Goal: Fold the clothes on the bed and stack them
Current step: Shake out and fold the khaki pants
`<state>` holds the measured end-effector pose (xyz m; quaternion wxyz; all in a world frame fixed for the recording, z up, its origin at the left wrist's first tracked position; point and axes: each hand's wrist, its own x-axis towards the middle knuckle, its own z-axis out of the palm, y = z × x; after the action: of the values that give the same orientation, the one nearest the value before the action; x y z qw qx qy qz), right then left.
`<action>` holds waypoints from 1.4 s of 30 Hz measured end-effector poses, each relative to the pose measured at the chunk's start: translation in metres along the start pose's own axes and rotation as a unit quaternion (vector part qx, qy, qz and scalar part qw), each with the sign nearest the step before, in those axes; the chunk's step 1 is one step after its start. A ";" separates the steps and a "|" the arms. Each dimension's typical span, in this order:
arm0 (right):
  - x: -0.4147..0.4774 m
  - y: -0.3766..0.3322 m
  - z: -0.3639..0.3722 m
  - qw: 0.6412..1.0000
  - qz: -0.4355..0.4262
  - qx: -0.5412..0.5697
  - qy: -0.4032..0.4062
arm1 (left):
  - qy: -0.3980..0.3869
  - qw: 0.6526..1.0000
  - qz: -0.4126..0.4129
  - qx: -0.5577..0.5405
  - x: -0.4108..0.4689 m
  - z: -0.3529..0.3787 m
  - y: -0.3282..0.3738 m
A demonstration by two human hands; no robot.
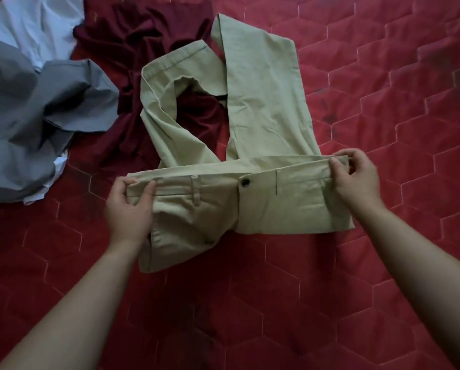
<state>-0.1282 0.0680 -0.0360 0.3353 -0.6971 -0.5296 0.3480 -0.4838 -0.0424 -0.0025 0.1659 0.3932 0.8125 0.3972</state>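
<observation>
Beige trousers (263,108) lie on the red quilted bed (383,76), waistband toward me, dark button at the middle. One leg runs straight away from me, the other curls in a loop to the left. My left hand (129,206) grips the waistband's left end, thumb on top. My right hand (357,177) pinches the waistband's right end. A dark maroon garment (143,44) lies crumpled under the looped leg.
A grey garment (37,108) and a white one (31,25) are heaped at the left. Red quilt with a hexagon stitch pattern spreads to the right and in front of me.
</observation>
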 end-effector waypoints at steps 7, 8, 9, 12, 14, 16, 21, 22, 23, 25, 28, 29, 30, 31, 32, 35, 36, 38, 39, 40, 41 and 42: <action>0.009 0.011 0.036 0.976 0.080 -0.088 -0.184 | -0.077 0.977 -0.115 0.159 0.026 0.034 -0.036; 0.007 0.017 0.038 0.975 0.078 -0.095 -0.185 | -0.081 0.982 -0.102 0.138 0.025 0.035 -0.039; 0.005 0.022 0.039 0.979 0.075 -0.096 -0.163 | -0.090 0.987 -0.082 0.109 0.022 0.034 -0.041; -0.004 0.028 0.034 0.987 0.075 -0.081 -0.116 | -0.110 0.992 -0.048 0.032 0.007 0.023 -0.037; -0.013 0.025 0.025 0.991 0.057 -0.059 -0.108 | -0.097 0.992 -0.081 0.015 -0.005 0.013 -0.026; -0.025 0.014 0.011 0.995 0.034 -0.033 -0.087 | -0.073 0.993 -0.084 0.023 -0.019 0.000 -0.003; -0.067 -0.055 -0.051 0.998 -0.029 -0.032 -0.034 | 0.030 0.999 -0.003 0.011 -0.051 -0.065 0.091; -0.075 -0.074 -0.068 0.998 -0.049 -0.027 -0.015 | 0.044 0.999 0.009 0.025 -0.057 -0.084 0.112; -0.083 -0.095 -0.085 0.997 -0.068 -0.023 -0.003 | 0.057 0.997 0.020 0.044 -0.062 -0.104 0.132; -0.099 -0.141 -0.120 0.994 -0.103 -0.024 -0.003 | 0.084 0.993 0.044 0.074 -0.073 -0.145 0.172; -0.116 -0.213 -0.168 0.990 -0.140 -0.019 -0.029 | 0.124 0.985 0.071 0.094 -0.082 -0.203 0.238; -0.121 -0.236 -0.184 0.987 -0.155 -0.020 -0.034 | 0.142 0.983 0.078 0.089 -0.086 -0.222 0.260; -0.131 -0.262 -0.205 0.982 -0.182 -0.023 -0.041 | 0.162 0.980 0.089 0.078 -0.093 -0.246 0.284; -0.139 -0.287 -0.225 0.975 -0.214 -0.023 -0.051 | 0.182 0.976 0.099 0.064 -0.099 -0.267 0.307; -0.148 -0.314 -0.246 0.965 -0.254 -0.023 -0.068 | 0.204 0.971 0.114 0.051 -0.103 -0.288 0.330; -0.170 -0.386 -0.306 0.922 -0.372 -0.039 -0.103 | 0.257 0.953 0.158 0.013 -0.115 -0.348 0.388; -0.176 -0.407 -0.324 0.911 -0.401 -0.031 -0.092 | 0.273 0.946 0.176 -0.003 -0.119 -0.366 0.406; -0.185 -0.446 -0.356 0.901 -0.432 0.017 -0.027 | 0.306 0.926 0.220 -0.029 -0.124 -0.398 0.441; -0.188 -0.464 -0.371 0.896 -0.441 0.047 0.014 | 0.319 0.916 0.239 -0.041 -0.125 -0.413 0.457; -0.192 -0.481 -0.384 0.889 -0.450 0.070 0.050 | 0.328 0.908 0.255 -0.053 -0.125 -0.426 0.472; -0.194 -0.496 -0.395 0.880 -0.461 0.083 0.079 | 0.332 0.903 0.264 -0.069 -0.122 -0.437 0.484; -0.196 -0.508 -0.403 0.872 -0.470 0.089 0.101 | 0.330 0.901 0.270 -0.084 -0.119 -0.445 0.494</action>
<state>-0.0849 -0.0531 0.6288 0.5716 -0.3640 -0.7250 0.1229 -0.4169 -0.1778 0.6558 -0.1921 0.4283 0.6471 0.6008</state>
